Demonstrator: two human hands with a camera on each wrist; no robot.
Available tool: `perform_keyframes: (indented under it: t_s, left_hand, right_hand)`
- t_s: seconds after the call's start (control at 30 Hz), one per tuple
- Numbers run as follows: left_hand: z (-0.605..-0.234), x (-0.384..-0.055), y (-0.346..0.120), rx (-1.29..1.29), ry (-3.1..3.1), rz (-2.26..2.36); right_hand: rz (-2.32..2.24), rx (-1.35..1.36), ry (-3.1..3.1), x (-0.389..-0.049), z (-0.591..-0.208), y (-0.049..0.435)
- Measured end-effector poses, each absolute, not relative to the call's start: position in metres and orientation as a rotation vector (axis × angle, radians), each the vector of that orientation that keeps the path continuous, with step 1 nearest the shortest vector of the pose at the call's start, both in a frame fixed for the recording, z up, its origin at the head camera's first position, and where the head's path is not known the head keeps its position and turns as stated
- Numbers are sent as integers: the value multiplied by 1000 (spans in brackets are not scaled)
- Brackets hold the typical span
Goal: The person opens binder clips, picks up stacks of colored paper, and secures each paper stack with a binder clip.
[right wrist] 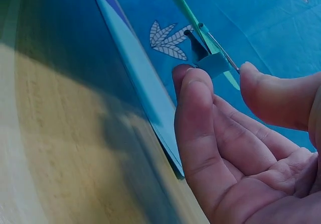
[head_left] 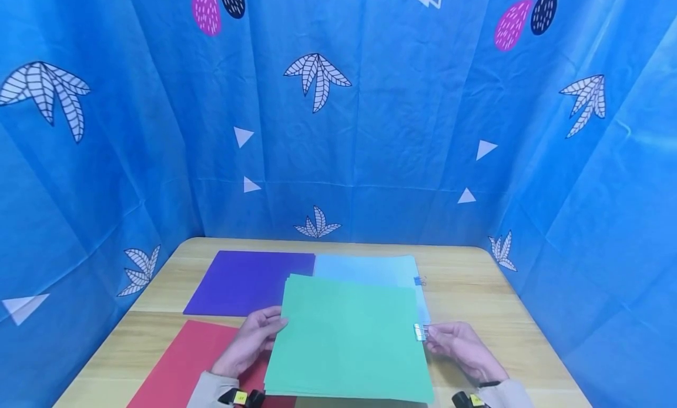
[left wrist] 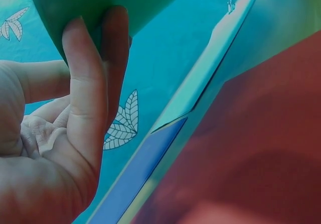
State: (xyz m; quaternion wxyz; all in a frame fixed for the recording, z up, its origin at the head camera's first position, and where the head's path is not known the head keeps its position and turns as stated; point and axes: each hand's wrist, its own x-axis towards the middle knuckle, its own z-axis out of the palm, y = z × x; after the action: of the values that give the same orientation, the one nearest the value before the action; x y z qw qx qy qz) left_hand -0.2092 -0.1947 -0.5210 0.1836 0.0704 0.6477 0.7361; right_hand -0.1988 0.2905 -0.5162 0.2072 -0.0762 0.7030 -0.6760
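A stack of green paper sheets (head_left: 349, 340) is held up over the table, tilted toward me, its sheet edges slightly uneven. At its left edge my left hand (head_left: 257, 339) pinches the sheets, thumb in front and fingers behind. A light blue binder clip (head_left: 419, 332) sits on the stack's right edge. My right hand (head_left: 461, 347) has the clip's wire handles between thumb and fingers; the right wrist view shows the clip body (right wrist: 212, 64) around the paper's edge.
Purple paper (head_left: 248, 283) lies at the back left of the wooden table (head_left: 486, 296). Beside it is a light blue stack (head_left: 365, 270) with its own binder clip (head_left: 419, 280). Red paper (head_left: 180, 361) lies at the front left. A blue patterned curtain (head_left: 349, 143) surrounds the table.
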Motion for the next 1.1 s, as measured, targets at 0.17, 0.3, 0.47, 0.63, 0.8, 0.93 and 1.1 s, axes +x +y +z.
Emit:
perform_keyframes:
  t_s: [0.17,0.3,0.47,0.63,0.8,0.93,1.1]
  left_hand:
    - [-521,-208,-194,205,1834,2066]
    - [-521,-206,-195,189,1861,2046]
    - [-523,-203,-195,184,1868,2039]
    - [-522,-203,-194,210,1868,2035]
    - [-521,-204,-194,235,1866,2037]
    - [-522,-204,-192,256,1860,2033]
    - [-521,-202,-190,265,1907,2006]
  right_hand:
    - [-1891,-236,1924,-199,-517,289]
    - [-1895,-210,1903,-197,-517,288]
    - [-1909,-223,1869,-197,-517,288]
    - [-1902,-255,1844,-196,-518,292]
    - [-1906,-334,1788,-197,-518,296]
    - [-1895,-381,1760,-198,-519,300]
    - [-1886,-407,1753,-197,-516,304]
